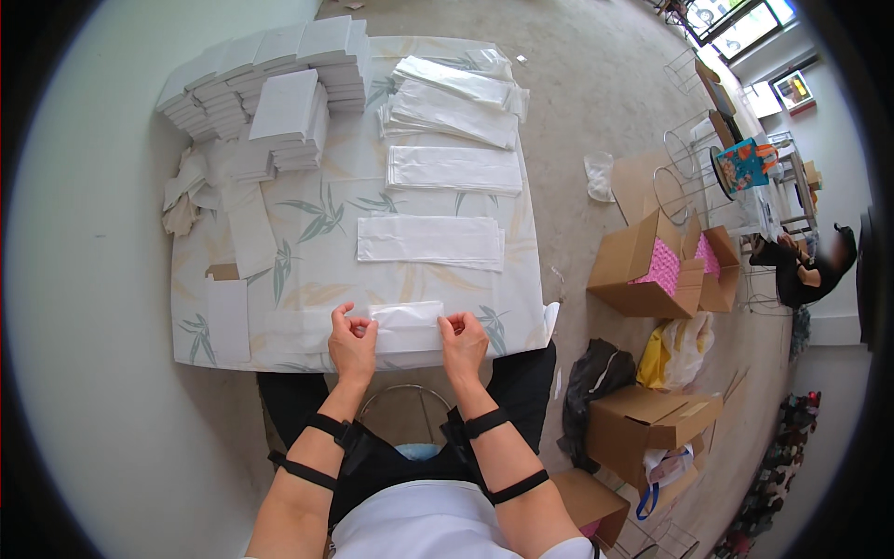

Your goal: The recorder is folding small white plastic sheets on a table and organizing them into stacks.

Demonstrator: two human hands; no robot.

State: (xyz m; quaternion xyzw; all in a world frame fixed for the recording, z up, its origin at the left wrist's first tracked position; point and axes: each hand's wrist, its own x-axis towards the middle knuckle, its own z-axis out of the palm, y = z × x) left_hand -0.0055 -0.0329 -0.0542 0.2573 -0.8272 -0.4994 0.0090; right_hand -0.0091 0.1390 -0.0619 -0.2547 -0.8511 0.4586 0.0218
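Note:
Close to the table's near edge, both my hands pinch a shiny white plastic sleeve point(407, 317), flat and rectangular. My left hand point(352, 345) grips its left end between thumb and fingers. At the right end, my right hand point(463, 347) does the same. A thin translucent strip point(296, 332) lies left of my left hand; whether it joins the sleeve I cannot tell. Beyond my hands lie a flat stack of white sleeves point(428, 239) and a second stack point(453, 169). Further back are more fanned stacks point(450, 110).
White boxes point(284, 102) are piled high at the back left, beside crumpled paper point(189, 186). A flat white carton point(226, 317) lies at the left. Right of the table stand cardboard boxes point(619, 270), one with pink wrap point(659, 268). Another person point(819, 265) sits far right.

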